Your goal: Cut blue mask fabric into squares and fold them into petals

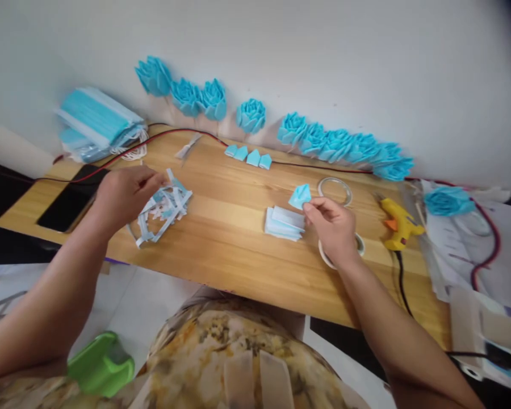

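My right hand (pixel 333 227) pinches a small folded blue petal (pixel 300 196) between thumb and fingertips. The petal is held up just above a stack of pale blue mask pieces (pixel 283 222). My left hand (pixel 125 196) is closed, thumb against curled fingers, over the left edge of a loose pile of cut white and blue strips (pixel 164 210). Whether a strip sits in those fingers is hidden. Farther back, several folded blue petals (pixel 247 155) lie in a short row on the wooden table (pixel 225 238).
Several blue flowers (pixel 252 115) line the wall. A stack of masks (pixel 97 119) and a black phone (pixel 70 199) lie left. Tape rolls (pixel 335 191) and a yellow glue gun (pixel 399 224) are right, near papers (pixel 451 244). A red-black cable (pixel 162 132) runs along the back.
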### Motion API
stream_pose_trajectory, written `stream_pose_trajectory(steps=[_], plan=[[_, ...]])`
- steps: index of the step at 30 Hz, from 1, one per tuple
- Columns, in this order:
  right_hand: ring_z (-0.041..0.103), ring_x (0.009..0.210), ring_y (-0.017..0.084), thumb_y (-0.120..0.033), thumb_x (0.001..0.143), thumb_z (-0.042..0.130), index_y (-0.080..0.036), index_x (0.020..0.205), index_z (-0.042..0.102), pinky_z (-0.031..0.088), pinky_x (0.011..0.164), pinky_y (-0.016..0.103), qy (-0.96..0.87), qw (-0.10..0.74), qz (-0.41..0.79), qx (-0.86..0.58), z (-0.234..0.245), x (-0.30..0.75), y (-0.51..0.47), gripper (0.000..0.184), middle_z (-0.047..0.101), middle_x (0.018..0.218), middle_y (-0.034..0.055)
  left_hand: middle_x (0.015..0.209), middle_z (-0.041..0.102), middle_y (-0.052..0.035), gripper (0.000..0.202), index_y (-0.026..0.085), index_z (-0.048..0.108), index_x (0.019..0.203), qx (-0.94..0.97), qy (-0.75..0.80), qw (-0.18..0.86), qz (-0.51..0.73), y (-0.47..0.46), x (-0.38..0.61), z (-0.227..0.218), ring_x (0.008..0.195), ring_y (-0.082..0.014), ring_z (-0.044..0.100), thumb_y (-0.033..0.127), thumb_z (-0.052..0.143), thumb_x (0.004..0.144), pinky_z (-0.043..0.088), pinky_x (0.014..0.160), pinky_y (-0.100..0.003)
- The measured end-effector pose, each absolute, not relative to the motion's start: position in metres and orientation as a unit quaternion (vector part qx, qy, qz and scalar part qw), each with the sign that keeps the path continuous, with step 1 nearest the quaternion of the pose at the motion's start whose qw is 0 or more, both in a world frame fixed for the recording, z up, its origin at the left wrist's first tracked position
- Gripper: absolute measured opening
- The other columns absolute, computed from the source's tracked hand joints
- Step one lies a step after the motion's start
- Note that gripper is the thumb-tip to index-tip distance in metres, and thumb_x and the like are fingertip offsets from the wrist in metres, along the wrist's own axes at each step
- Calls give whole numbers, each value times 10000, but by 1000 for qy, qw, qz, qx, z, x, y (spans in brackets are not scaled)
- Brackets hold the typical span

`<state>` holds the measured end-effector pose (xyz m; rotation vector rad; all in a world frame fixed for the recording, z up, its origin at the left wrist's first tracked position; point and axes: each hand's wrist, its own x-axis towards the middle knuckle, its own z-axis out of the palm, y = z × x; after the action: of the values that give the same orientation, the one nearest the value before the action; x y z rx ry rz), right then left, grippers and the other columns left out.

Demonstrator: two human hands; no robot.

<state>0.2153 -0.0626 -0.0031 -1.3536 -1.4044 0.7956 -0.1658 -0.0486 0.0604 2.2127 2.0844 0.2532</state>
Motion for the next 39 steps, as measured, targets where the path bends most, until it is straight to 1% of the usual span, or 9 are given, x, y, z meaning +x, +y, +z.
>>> stream_pose_trajectory(steps=[5, 10, 12, 15, 21, 25, 28, 34, 39], plan=[[511, 571, 106, -320, 803, 681, -209, 767, 675, 416, 583, 256, -601, 479, 268, -581, -13, 222, -61, 117, 634, 675, -20, 828, 656, -52, 308, 97, 708, 914, 722, 676, 70, 132, -41, -192, 41, 735, -145, 529, 354, 540, 889, 380, 679, -250], [572, 619, 127, -297, 825, 664, -215, 764, 672, 447, 626, 272, -659, 449, 177, -577, -14, 223, -62, 102, 663, 698, -12, 1179, 677, -136, 311, 122, 671, 1106, 764, 599, -42, 236, -48, -197, 43, 1129, -239, 596, 341, 553, 918, 439, 1020, -379], [575, 621, 131, -284, 833, 654, -216, 757, 664, 447, 633, 278, -676, 444, 156, -567, -12, 221, -63, 103, 659, 696, -10, 1202, 687, -101, 243, 179, 672, 1100, 767, 575, -72, 275, -62, -191, 50, 1173, -236, 601, 311, 577, 919, 442, 1048, -391], [572, 641, 140, -280, 852, 631, -217, 760, 657, 445, 645, 290, -681, 446, 154, -560, -9, 220, -63, 114, 658, 720, 0, 1127, 716, -26, 237, 273, 656, 1122, 797, 533, -29, 283, -91, -176, 62, 1063, -215, 649, 224, 619, 893, 474, 1004, -371], [553, 647, 137, -304, 850, 611, -210, 761, 654, 440, 641, 288, -666, 464, 182, -554, -9, 217, -62, 136, 649, 718, -3, 1008, 726, -25, 212, 290, 668, 1026, 831, 450, 117, 304, -122, -143, 61, 952, -202, 681, 150, 627, 873, 512, 884, -340], [534, 617, 122, -321, 823, 627, -203, 748, 650, 429, 607, 269, -655, 476, 249, -531, -4, 212, -67, 141, 642, 707, -6, 939, 747, -43, 116, 230, 718, 948, 782, 434, 277, 351, -125, -112, 49, 886, -183, 694, 250, 612, 906, 533, 813, -299], [502, 561, 105, -331, 807, 643, -197, 723, 646, 418, 573, 257, -649, 474, 311, -507, 4, 208, -74, 158, 626, 656, -14, 937, 763, -50, 189, 203, 740, 902, 736, 441, 382, 344, -118, -80, 43, 877, -183, 699, 340, 609, 902, 539, 784, -284], [493, 546, 89, -367, 837, 640, -181, 770, 676, 409, 552, 236, -644, 467, 386, -467, 6, 205, -81, 201, 642, 663, -11, 1049, 752, -73, 334, 183, 718, 1074, 680, 414, 502, 339, -86, -16, 40, 810, -155, 660, 408, 610, 852, 529, 665, -255], [474, 541, 83, -370, 856, 642, -177, 769, 686, 393, 540, 228, -655, 444, 410, -453, 2, 207, -79, 216, 645, 669, -12, 655, 656, -22, 293, 158, 656, 687, 666, 440, 516, 311, -68, 2, 37, 548, -99, 516, 383, 560, 848, 414, 528, -221]])
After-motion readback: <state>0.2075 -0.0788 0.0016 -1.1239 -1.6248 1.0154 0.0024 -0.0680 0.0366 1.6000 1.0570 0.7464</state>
